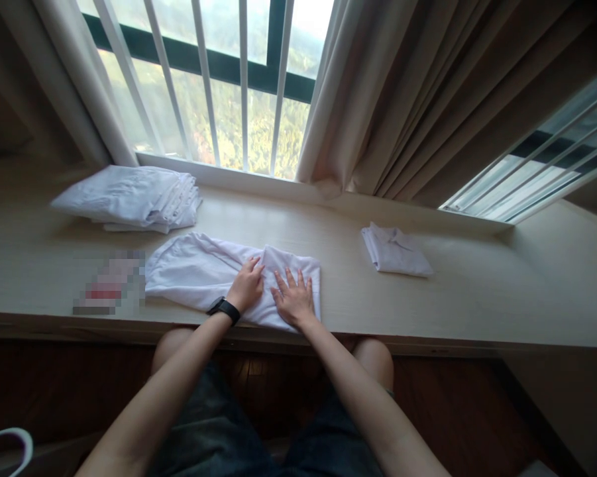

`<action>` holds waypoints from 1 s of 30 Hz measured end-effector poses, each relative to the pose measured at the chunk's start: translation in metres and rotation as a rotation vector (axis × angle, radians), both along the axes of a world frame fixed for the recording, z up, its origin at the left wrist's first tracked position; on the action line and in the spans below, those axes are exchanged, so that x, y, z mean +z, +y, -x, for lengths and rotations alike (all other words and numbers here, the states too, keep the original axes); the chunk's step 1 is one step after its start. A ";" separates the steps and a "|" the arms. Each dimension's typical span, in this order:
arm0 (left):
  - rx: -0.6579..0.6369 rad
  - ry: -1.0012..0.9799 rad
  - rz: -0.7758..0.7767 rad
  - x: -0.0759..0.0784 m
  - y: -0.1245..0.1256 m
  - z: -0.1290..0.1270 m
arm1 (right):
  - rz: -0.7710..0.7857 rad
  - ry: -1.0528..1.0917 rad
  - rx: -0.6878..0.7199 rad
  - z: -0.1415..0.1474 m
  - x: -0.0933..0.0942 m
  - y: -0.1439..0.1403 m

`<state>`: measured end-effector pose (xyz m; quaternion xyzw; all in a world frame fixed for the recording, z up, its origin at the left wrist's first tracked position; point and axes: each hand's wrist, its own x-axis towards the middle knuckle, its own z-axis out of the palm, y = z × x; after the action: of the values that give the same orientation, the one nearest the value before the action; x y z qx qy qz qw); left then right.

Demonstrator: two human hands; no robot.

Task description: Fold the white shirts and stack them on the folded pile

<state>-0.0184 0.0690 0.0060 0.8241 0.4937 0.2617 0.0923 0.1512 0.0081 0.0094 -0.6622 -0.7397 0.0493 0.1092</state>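
Lying at far left on the wooden ledge, a stack of folded white cloth sits clear of the work. Centre, the white garment lies part-folded; left hand, fingers curled, pins its fold, right hand, fingers spread flat, presses it. One folded piece rests rightward, apart.

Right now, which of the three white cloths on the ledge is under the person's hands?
The middle cloth, near the ledge's front edge. Both the left hand and right hand press on it; the stack at left and the small folded cloth at right lie untouched.
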 end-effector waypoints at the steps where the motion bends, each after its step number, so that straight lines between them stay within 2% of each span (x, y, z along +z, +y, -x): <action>1: -0.039 0.041 -0.040 0.007 -0.001 -0.004 | -0.003 0.003 0.002 0.000 0.000 0.000; 3: -0.129 0.116 -0.103 0.019 -0.001 -0.017 | -0.004 0.009 0.001 0.000 0.000 0.000; 5: -0.152 0.162 -0.095 0.022 0.002 -0.032 | 0.001 0.022 -0.009 0.000 -0.001 0.000; 9: 0.037 0.211 0.044 0.004 0.012 -0.048 | 0.033 0.076 -0.024 -0.003 -0.002 0.001; 13: 0.121 0.240 0.037 -0.013 0.016 -0.046 | 0.068 0.069 -0.070 -0.018 0.001 0.017; 18: 0.143 0.267 0.037 -0.012 0.014 -0.045 | 0.156 0.019 -0.216 -0.047 0.001 0.048; 22: 0.143 0.264 0.048 -0.013 0.015 -0.046 | 0.158 0.007 -0.200 -0.061 -0.006 0.054; 26: 0.147 0.255 0.055 -0.013 0.016 -0.046 | 0.077 -0.030 -0.197 -0.057 -0.005 0.049; 30: 0.143 0.254 0.053 -0.013 0.015 -0.045 | -0.003 -0.027 -0.156 -0.033 0.002 0.034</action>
<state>0.0264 0.0839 -0.0067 0.8107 0.5656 0.1481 0.0321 0.1846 0.0419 0.0118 -0.7185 -0.6871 0.0307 0.1035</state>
